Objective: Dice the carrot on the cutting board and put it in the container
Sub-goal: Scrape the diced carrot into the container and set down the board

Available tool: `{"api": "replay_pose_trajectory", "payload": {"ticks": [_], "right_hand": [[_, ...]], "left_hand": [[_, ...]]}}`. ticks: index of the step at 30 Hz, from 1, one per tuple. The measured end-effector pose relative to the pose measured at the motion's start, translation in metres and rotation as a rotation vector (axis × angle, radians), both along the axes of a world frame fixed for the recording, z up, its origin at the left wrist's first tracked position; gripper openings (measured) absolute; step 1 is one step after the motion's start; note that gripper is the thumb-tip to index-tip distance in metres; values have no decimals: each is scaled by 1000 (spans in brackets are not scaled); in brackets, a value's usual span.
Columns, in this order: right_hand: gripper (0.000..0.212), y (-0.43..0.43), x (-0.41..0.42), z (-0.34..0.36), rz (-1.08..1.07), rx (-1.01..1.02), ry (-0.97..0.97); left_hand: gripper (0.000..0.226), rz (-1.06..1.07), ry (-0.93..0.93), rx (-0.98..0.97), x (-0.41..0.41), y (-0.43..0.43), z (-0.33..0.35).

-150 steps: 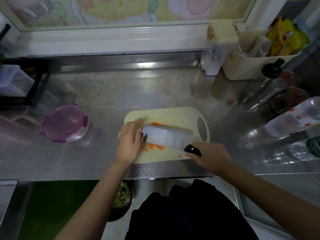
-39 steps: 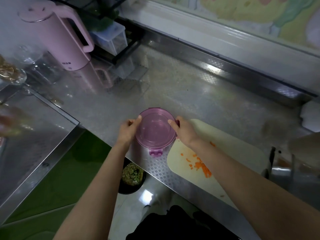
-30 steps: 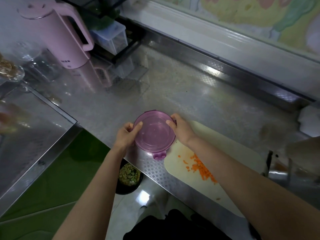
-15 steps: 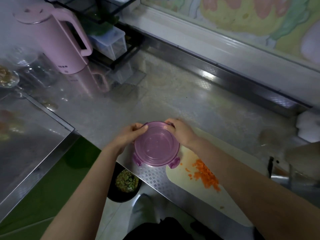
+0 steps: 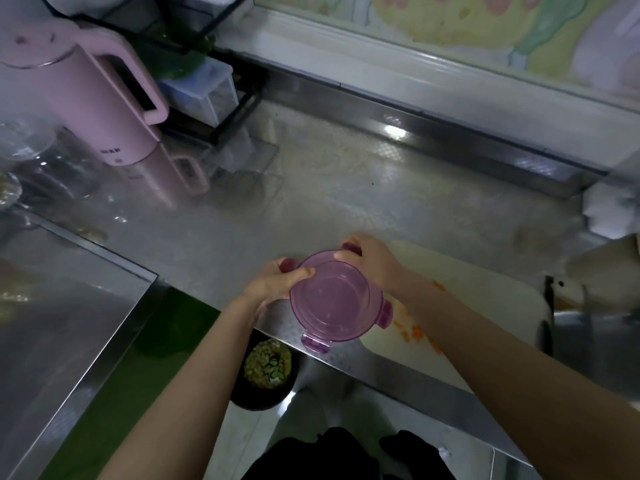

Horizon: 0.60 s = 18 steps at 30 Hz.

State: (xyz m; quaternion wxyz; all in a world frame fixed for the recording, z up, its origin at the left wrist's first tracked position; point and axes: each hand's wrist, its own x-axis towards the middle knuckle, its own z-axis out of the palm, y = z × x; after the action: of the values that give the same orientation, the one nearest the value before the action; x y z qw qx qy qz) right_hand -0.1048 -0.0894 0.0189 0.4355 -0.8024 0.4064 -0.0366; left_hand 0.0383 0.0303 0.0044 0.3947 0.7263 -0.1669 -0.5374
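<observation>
A round container with a purple lid [image 5: 333, 299] is held near the steel counter's front edge, its lid facing me and two clips hanging open. My left hand [image 5: 277, 284] grips its left rim, thumb on the lid. My right hand [image 5: 367, 259] grips the far right rim with fingers curled over a clip. The cream cutting board [image 5: 485, 296] lies just right of the container. Diced carrot [image 5: 414, 332] lies on it, partly hidden by my right forearm.
A pink kettle [image 5: 86, 91] stands at the back left beside a black rack with a clear box [image 5: 204, 91]. A knife [image 5: 549, 292] lies at the board's right end. Below the counter edge sits a dark bowl of green scraps [image 5: 268, 365]. A raised steel ledge [image 5: 69, 306] is at left.
Five seconds ago I held the knife over the carrot on the board. Since then both hands took the container, drew it toward the counter edge and the clips have come open.
</observation>
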Motion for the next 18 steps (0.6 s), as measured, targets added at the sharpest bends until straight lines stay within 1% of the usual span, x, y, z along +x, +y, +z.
{"api": "replay_pose_trajectory", "payload": {"ticks": [1, 4, 6, 9, 11, 12, 15, 18], "right_hand": [[30, 1, 0, 0, -21, -12, 9], [39, 5, -5, 0, -146, -20, 60], [36, 8, -13, -4, -185, -27, 107], [31, 19, -30, -7, -214, -29, 148], [42, 27, -42, -8, -222, -34, 158], [43, 30, -47, -8, -226, -41, 167], [37, 35, -51, -9, -235, -74, 181], [33, 38, -48, -1, -136, -121, 246]], "left_hand": [[29, 28, -39, -14, -1, -1, 0], [20, 66, -144, -108, -5, 1, -1], [22, 69, -240, -156, -5, 4, -1], [22, 37, -381, -171, -4, 10, 0], [20, 41, -450, -182, -4, 13, 0], [20, 47, -485, -192, -5, 14, 1], [13, 47, -534, -207, -6, 14, 2], [31, 24, -511, -195, -7, 12, 5]]}}
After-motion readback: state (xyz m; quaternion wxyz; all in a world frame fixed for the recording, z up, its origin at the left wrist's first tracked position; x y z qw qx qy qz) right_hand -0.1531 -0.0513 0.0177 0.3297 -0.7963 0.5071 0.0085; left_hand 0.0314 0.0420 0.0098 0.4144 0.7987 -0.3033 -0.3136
